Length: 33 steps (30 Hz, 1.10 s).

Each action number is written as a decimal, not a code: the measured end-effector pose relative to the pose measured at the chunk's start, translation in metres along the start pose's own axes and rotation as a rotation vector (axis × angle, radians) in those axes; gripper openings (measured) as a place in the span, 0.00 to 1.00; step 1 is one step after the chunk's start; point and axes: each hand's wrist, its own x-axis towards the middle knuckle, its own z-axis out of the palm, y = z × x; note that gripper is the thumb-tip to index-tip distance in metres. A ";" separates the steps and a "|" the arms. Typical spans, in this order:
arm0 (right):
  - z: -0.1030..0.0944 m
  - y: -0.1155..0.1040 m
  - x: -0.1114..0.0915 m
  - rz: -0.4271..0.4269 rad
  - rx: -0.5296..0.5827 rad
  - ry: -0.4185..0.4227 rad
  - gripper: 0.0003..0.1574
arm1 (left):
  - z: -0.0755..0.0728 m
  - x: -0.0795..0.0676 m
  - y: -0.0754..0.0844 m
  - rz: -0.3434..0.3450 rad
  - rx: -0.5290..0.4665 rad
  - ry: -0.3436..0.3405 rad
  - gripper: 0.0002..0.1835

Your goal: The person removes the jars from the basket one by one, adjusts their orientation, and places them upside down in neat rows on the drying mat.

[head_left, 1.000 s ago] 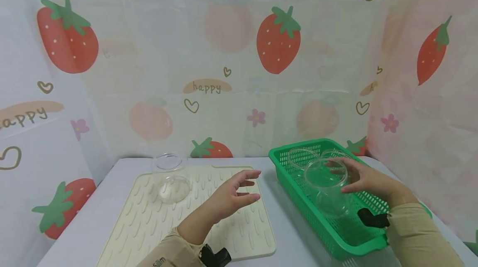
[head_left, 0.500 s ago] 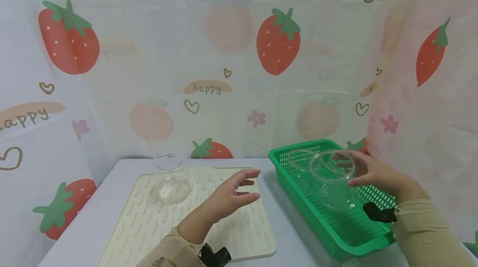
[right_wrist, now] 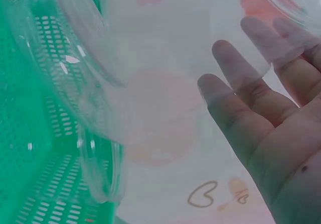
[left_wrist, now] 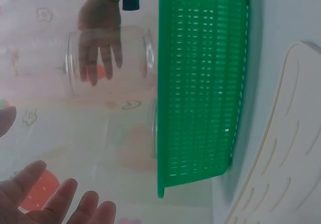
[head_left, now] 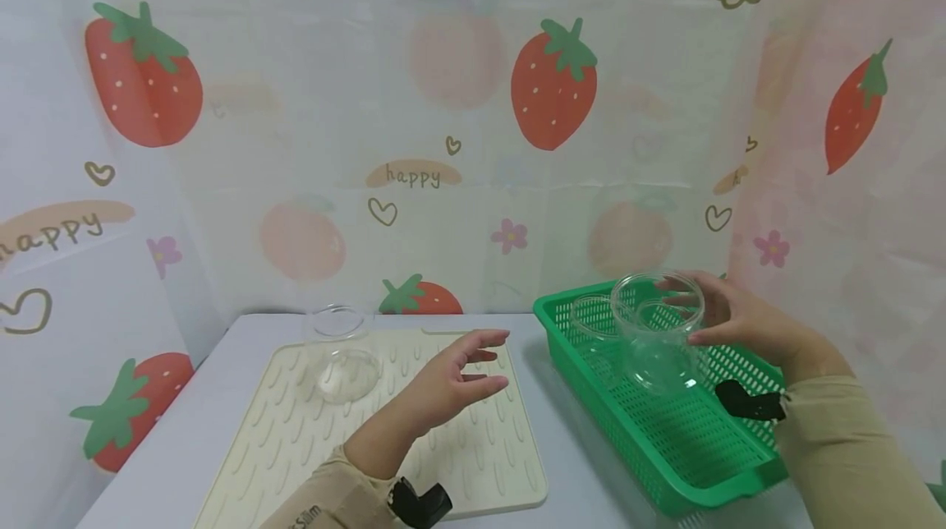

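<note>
My right hand [head_left: 754, 332] grips a clear jar [head_left: 661, 361] by its side, fingers round the far side and thumb in front. From the left wrist view, this jar [left_wrist: 133, 58] is raised above the rim of the green basket [left_wrist: 161, 133]. Behind it in the basket stands another clear jar [head_left: 594, 317]. Over the cream ridged mat [head_left: 491, 455] hovers my left hand [head_left: 454, 381], its fingers relaxed, with nothing in it. A further clear jar [head_left: 342, 361] stands upright on the mat's far left part.
A white table [head_left: 170, 439] carries the mat on the left and the basket on the right. Behind and at both sides hangs a curtain [head_left: 458, 85] printed with strawberries. Dark wrist straps [head_left: 420, 503] sit on both sleeves.
My right hand has lifted the clear jar upward out of the basket's lower part and shifted it slightly to the right. The left hand stays almost where it was.
</note>
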 end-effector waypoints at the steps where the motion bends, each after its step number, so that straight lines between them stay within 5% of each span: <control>1: 0.000 -0.002 0.001 -0.005 0.000 0.001 0.43 | -0.001 0.000 0.001 -0.002 -0.002 0.000 0.28; 18: 0.013 -0.028 0.032 -0.066 0.058 -0.002 0.47 | -0.015 -0.008 0.000 -0.010 0.000 0.059 0.30; 33: 0.048 -0.038 0.079 -0.262 0.208 -0.022 0.47 | -0.029 -0.014 0.005 0.015 -0.033 0.093 0.32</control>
